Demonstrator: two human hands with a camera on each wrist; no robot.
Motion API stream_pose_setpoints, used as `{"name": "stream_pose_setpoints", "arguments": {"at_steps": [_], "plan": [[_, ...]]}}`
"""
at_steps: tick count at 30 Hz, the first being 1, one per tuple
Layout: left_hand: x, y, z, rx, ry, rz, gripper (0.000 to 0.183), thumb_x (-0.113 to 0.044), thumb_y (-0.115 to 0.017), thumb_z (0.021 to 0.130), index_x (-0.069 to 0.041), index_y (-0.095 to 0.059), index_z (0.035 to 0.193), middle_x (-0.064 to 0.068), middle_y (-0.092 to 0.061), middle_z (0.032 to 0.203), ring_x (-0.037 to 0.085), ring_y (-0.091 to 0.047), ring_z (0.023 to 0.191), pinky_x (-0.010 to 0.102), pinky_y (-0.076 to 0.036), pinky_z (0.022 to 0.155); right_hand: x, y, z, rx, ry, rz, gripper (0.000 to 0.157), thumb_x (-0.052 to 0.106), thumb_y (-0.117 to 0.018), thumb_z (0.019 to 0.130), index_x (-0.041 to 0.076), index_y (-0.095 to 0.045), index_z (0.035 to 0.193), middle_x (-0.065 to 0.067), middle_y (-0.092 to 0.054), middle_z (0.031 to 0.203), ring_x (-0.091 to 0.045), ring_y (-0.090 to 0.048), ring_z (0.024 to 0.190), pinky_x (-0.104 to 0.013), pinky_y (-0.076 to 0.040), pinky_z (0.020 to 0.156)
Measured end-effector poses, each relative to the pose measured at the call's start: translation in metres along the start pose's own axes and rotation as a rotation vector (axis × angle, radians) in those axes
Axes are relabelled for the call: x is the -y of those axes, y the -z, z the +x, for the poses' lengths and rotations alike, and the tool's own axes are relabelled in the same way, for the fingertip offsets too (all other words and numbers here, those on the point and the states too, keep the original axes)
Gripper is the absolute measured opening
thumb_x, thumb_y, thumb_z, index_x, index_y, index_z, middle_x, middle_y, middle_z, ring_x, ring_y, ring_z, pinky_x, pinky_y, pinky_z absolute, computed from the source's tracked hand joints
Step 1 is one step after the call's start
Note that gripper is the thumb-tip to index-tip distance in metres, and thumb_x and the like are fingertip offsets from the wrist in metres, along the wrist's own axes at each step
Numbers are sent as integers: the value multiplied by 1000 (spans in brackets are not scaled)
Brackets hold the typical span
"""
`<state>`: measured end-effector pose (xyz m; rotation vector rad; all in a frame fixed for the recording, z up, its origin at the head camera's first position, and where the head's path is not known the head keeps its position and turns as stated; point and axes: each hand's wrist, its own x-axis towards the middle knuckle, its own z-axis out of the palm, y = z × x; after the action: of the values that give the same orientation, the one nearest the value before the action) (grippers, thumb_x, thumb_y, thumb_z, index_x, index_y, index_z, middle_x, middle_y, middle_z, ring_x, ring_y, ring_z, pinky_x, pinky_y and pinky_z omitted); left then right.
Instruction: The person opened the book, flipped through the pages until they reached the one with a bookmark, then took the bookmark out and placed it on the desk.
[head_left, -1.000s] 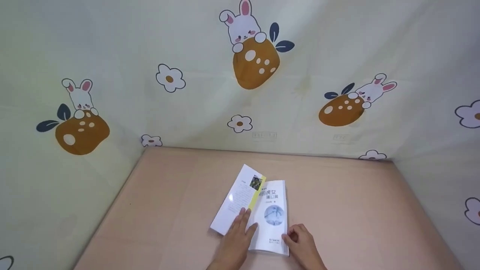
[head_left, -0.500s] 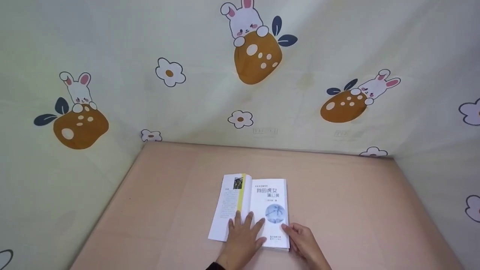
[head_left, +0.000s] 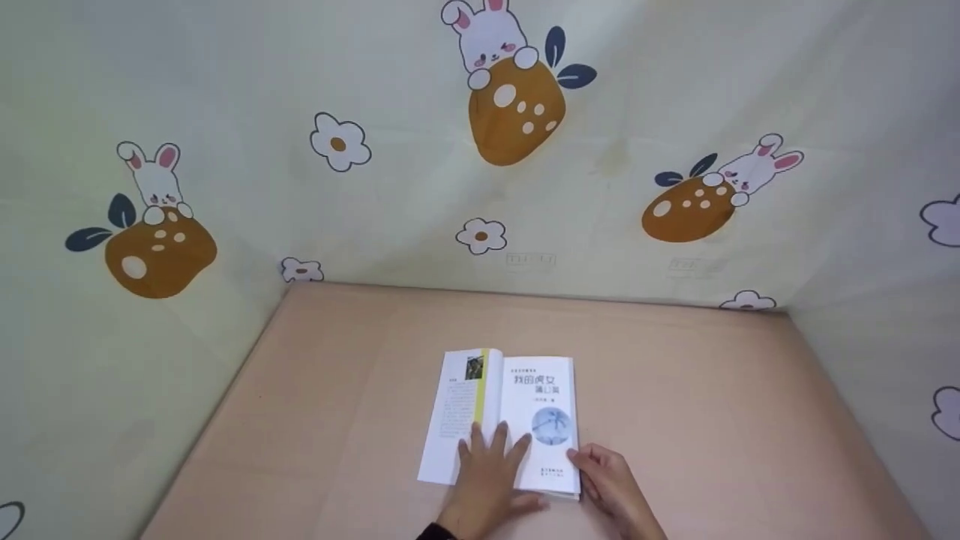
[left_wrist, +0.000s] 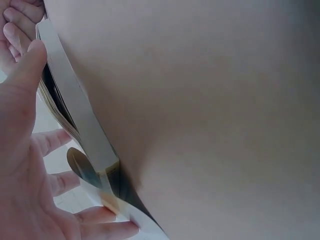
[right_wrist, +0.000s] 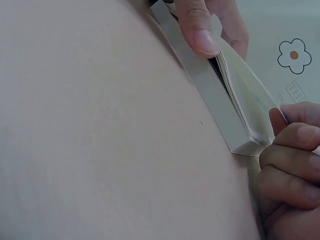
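Observation:
An open book (head_left: 536,457) lies in the head view, its title page on the right with dark lettering and a round blue picture. On its left is a white cover flap (head_left: 442,450) with a small photo and a yellow strip. My left hand (head_left: 486,476) rests with fingers spread across the fold, thumb out at the bottom edge. At the right edge, my right hand (head_left: 615,480) pinches a page between thumb and forefinger. The right wrist view shows that page (right_wrist: 250,90) lifted from the thick page block (right_wrist: 205,100), the other fingers curled.
A pinkish-tan tabletop (head_left: 337,390) extends around the book. Behind it and at both sides hang pale cloth walls (head_left: 390,217) printed with rabbits, orange fruit shapes and flowers.
The flap, earlier slanted over the title page, now lies to the left and the title shows whole. My left hand has spread over the fold, and its thumb has slid to the bottom edge.

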<state>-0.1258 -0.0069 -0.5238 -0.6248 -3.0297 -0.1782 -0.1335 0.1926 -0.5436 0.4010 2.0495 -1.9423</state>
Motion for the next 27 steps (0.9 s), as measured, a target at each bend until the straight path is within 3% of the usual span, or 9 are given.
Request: {"name": "stream_pose_setpoints", "arguments": {"at_steps": [4, 14, 22, 27], "plan": [[2, 0, 1, -17, 5, -42, 85, -76, -54, 66, -24, -51, 133, 14, -49, 135, 51, -41, 121, 60, -40, 94, -1, 3, 0, 14, -5, 20, 22, 25, -59, 89, 5, -60, 81, 10, -38, 47, -2, -30, 40, -15, -25, 39], [10, -3, 2, -110, -71, -126, 80, -67, -57, 65, -20, -54, 130, 15, -52, 130, 53, -44, 115, 60, -44, 88, 1, 5, 0, 19, -2, 58, 25, 29, -61, 89, 4, -63, 85, 10, -40, 45, -1, -30, 38, -15, -24, 37], [15, 0, 0, -130, -89, -155, 74, -64, -58, 67, -19, -58, 125, 14, -55, 126, 45, -48, 110, 54, -47, 85, -1, 3, -2, 51, 11, -35, 42, 35, -42, 99, 1, -62, 85, 7, -48, 46, 0, -27, 33, -15, -23, 35], [19, 2, -1, -134, -118, -196, 70, -64, -52, 70, -19, -60, 123, 10, -58, 121, 39, -52, 107, 46, -45, 87, -4, 3, -2, 69, 26, -61, 42, 32, -39, 100, -1, -63, 89, 4, -59, 52, 1, -26, 33, -14, -22, 35]]}}
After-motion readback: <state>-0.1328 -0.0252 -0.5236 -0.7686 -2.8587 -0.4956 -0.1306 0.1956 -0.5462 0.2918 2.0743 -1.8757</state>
